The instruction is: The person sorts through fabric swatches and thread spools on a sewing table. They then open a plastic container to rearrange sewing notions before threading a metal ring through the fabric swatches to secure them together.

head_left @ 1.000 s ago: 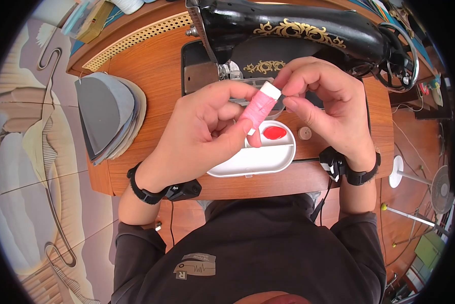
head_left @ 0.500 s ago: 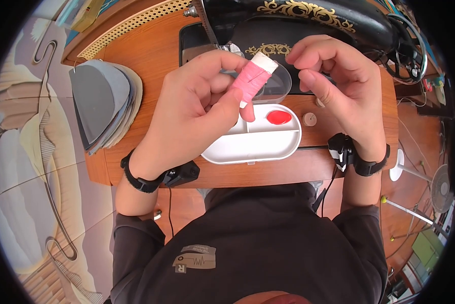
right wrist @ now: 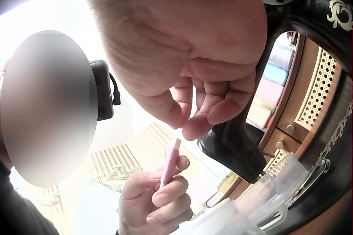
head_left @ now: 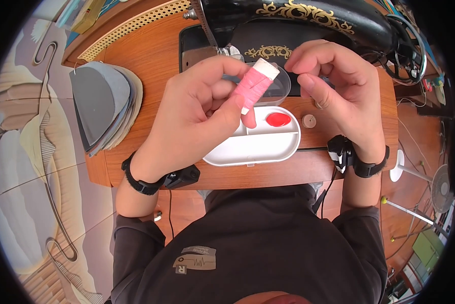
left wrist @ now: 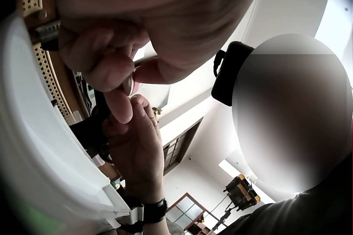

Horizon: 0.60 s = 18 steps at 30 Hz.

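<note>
My left hand [head_left: 199, 106] pinches a white-ended spool of pink thread [head_left: 253, 87] between thumb and fingers, tilted with its upper end toward the right hand. A thin dark line crosses the thread. My right hand [head_left: 346, 93] hangs just right of the spool, fingers loosely curled, thumb and forefinger tips close together; any fine thread there cannot be made out. Seen from the right wrist, the spool [right wrist: 170, 163] stands just below the right fingertips. In the left wrist view, the left fingers mostly hide it.
Beneath the hands lies a white divided tray [head_left: 255, 151] with a red oval piece [head_left: 278, 119]. Behind it sits a clear container [head_left: 280, 91]; a small round bobbin [head_left: 309, 121] is at right. The black sewing machine [head_left: 308, 15] stands behind, fabric swatches [head_left: 103, 104] at left.
Compared with a second ago, the spool is higher and farther left in the head view, and the gap from it to my right fingertips has widened. The left hand still holds it.
</note>
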Each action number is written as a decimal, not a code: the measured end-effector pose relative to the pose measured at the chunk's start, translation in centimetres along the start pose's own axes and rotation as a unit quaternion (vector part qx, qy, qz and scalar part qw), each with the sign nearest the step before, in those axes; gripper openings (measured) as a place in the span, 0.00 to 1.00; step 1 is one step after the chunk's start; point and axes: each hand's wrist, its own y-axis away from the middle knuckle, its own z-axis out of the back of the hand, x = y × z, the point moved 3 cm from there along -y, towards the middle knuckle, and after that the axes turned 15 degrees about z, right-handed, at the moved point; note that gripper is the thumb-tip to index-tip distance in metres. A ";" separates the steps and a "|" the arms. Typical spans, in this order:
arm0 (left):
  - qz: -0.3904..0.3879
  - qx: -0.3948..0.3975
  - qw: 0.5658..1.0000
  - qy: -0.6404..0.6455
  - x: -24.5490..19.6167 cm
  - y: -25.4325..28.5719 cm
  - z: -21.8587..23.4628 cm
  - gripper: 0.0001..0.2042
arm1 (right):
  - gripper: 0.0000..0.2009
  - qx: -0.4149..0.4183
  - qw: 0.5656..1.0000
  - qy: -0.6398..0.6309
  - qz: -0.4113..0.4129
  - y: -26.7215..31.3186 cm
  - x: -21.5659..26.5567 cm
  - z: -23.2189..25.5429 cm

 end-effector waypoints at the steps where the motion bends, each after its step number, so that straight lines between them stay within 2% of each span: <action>1: -0.002 0.000 1.000 -0.001 0.0 0.0 0.0 0.17 | 0.05 0.000 1.000 -0.001 0.000 0.0 0.0 0.0; 18: -0.001 0.005 1.000 -0.001 0.1 -0.2 0.2 0.18 | 0.06 0.013 1.000 -0.002 -0.011 0.0 -0.1 0.1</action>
